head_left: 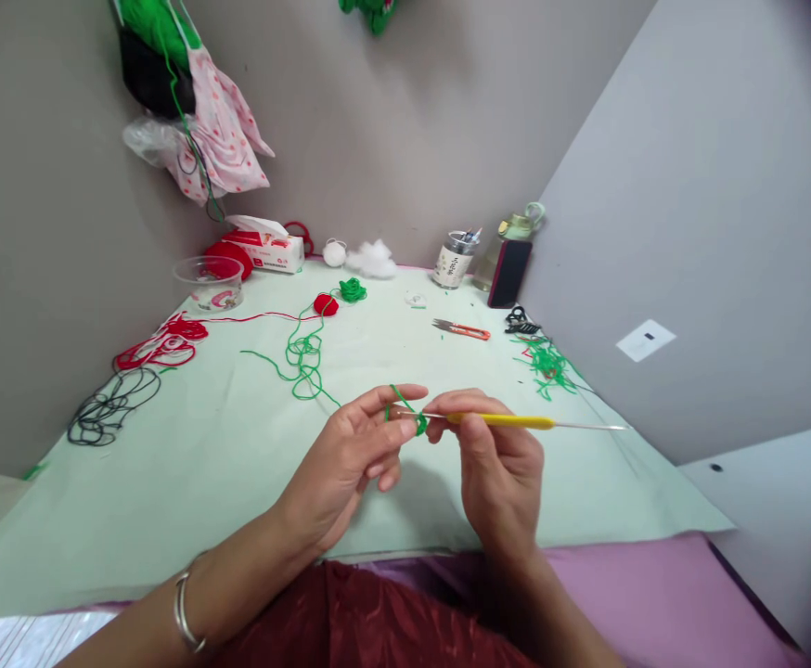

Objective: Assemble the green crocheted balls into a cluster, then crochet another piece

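Between thumb and fingers, my left hand (356, 455) pinches a small piece of green crochet (421, 424). Green yarn (306, 366) loops over its raised index finger and trails back across the table in loose coils. My right hand (495, 464) grips a crochet hook (517, 421) by its yellow handle. The hook's thin metal tip points left and meets the green piece near my left fingertips. Its other metal end sticks out to the right. Both hands are close together above the front of the table.
Orange-handled thread snips (471, 330), green yarn scraps (550, 366) and a phone (509, 274) lie or stand on the right. Behind are a pen cup (454, 260), white stuffing (372, 260) and a tissue pack (266, 249). Left are a clear tub (211, 288), red yarn (169, 339) and dark cord (109, 408).
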Tool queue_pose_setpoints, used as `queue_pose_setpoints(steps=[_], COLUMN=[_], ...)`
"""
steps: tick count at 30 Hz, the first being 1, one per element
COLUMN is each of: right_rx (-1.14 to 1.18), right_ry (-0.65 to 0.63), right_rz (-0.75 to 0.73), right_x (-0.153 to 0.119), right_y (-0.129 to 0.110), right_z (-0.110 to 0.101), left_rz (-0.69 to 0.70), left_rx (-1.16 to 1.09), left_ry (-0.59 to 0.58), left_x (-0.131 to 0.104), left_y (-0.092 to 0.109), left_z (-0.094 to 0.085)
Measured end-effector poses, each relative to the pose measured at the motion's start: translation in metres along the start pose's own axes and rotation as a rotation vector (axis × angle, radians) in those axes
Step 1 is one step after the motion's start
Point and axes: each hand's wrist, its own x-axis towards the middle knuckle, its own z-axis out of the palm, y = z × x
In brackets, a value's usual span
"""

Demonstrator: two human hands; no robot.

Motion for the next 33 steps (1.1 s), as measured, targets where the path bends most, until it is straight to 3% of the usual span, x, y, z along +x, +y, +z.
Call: queue_pose_setpoints(steps=[9,11,16,18,21,24,26,29,33], right_rx=[0.01,-0.074,-0.57,-0.656,-0.477,-0.149,-0.038,-0.1,-0.3], right_ry=[-0.029,-0.024,-0.115,-0.1,-0.015,0.055,0.034,-0.03,-0.025], right_rz=[0.017,-0.018,-0.422,-0.494,-0.351,-0.117,-0.037,-0.055,-0.188], right_x=[0.0,-0.001,-0.012,-0.015,-0.012,-0.005,-0.002,-0.001,-0.008], right_y=[-0.003,-0.004,0.0,0.003,0.003,0.0,-0.001,-0.003,-0.001], right_z=[-0.002,-0.004,-0.003,-0.001,0.0,-0.001,-0.001,0.002,0.003], left_rz=[0.05,0.065,0.062,-0.003,-0.086,-0.06,-0.027,0.019,0.075], left_rx=[0.11,0.115,0.088,0.022,-0.065,-0.058,-0.005,0.078,0.112], left_ry=[-0.009,0.008,0.046,0.031,0.006,0.021,0.025,0.022,0.076], left_x=[-0.001,-0.002,-0.003,-0.002,-0.001,0.0,0.0,-0.001,0.0], left_y=[0.001,0.002,-0.001,-0.003,-0.002,0.0,0.0,-0.002,-0.006], left_z=[-0.003,-0.002,0.001,0.001,-0.001,-0.002,-0.001,0.001,0.003])
